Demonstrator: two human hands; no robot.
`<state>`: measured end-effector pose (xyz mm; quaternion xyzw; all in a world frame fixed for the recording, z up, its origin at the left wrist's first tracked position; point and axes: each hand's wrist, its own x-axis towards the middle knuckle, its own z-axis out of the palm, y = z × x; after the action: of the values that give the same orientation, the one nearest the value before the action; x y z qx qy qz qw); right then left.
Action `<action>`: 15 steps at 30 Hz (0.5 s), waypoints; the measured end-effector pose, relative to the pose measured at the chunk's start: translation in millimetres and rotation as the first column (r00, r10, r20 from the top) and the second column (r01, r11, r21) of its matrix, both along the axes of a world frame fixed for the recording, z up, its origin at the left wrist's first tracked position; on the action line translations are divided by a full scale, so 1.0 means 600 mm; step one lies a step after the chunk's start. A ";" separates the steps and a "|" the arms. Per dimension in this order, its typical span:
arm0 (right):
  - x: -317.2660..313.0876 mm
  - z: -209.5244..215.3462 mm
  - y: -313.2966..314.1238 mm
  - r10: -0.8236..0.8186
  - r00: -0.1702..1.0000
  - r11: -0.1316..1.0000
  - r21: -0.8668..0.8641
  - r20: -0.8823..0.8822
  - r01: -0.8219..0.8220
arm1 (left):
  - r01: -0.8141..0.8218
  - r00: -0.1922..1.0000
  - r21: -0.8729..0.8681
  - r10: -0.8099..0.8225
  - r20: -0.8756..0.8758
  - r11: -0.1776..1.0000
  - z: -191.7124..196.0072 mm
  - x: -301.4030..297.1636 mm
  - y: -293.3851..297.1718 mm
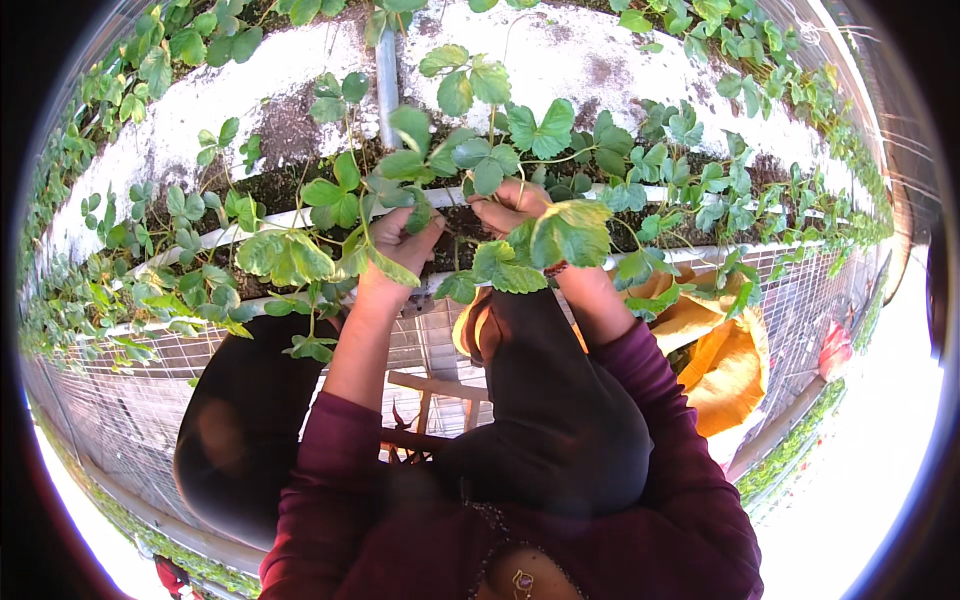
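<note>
Facing a white bank (310,65) blotched with dark soil, with a grey post (387,85) in front, and sitting close against a planted trough (450,226), probably for working at stem level. Reaching both arms in among the green plants (543,130), which are growing along the trough and spilling over its white rail (270,226); apparently using the gaps for getting below the leaves. Holding the left hand (405,235) closed over the trough, thumb and fingers together, but not showing whether it is gripping a stem. Holding the right hand (512,205) just beside it, fingertips pinched together among the stems, likely for fine control, though what is lying between them cannot be told. Setting the two hands so near each other seemingly for handling one small spot from both sides. Passing the right wrist behind a broad leaf (570,232), perhaps for sparing it. Spreading the knees (560,400) in black trousers, presumably making room for leaning close. Wearing maroon sleeves (335,440) ending short of the wrists, possibly avoiding snags. Having a yellow bag (728,370) slumping beside the right arm, maybe for staying within reach.
</note>
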<state>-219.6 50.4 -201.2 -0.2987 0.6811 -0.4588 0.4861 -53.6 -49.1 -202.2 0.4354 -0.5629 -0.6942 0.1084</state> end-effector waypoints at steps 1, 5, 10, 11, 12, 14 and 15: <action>-0.003 -0.002 0.004 0.006 0.999 1.000 -0.006 -0.034 -0.006 | -0.033 0.999 0.053 0.035 -0.031 0.998 -0.002 0.002 0.000; -0.003 -0.017 0.012 0.014 0.996 1.000 -0.013 0.093 -0.013 | -0.046 0.992 0.158 0.064 -0.109 0.986 -0.011 0.019 -0.004; -0.018 0.005 -0.023 0.320 0.826 0.925 -0.034 -0.465 -0.377 | 0.021 0.993 0.063 -0.013 -0.116 0.998 -0.017 0.027 -0.006; -0.022 0.007 -0.038 0.410 0.758 0.891 0.044 -0.508 -0.452 | 0.016 0.994 0.060 -0.009 -0.112 0.998 -0.021 0.029 -0.005; -0.028 0.011 -0.053 0.493 0.677 0.846 0.122 -0.547 -0.518 | 0.015 0.993 0.057 -0.008 -0.114 0.998 -0.023 0.028 -0.005; -0.027 0.002 -0.071 0.591 0.716 0.804 0.199 -0.372 -0.560 | 0.002 0.995 0.052 0.003 -0.101 0.999 -0.021 0.026 -0.003; -0.027 -0.001 -0.073 0.605 0.712 0.794 0.201 -0.356 -0.574 | -0.011 0.996 0.051 0.015 -0.091 0.999 -0.016 0.023 -0.001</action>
<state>-236.0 6.5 -202.1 -0.5694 0.6516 -0.1821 0.4670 -39.9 -49.5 -211.7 0.4095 -0.5369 -0.7265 0.1275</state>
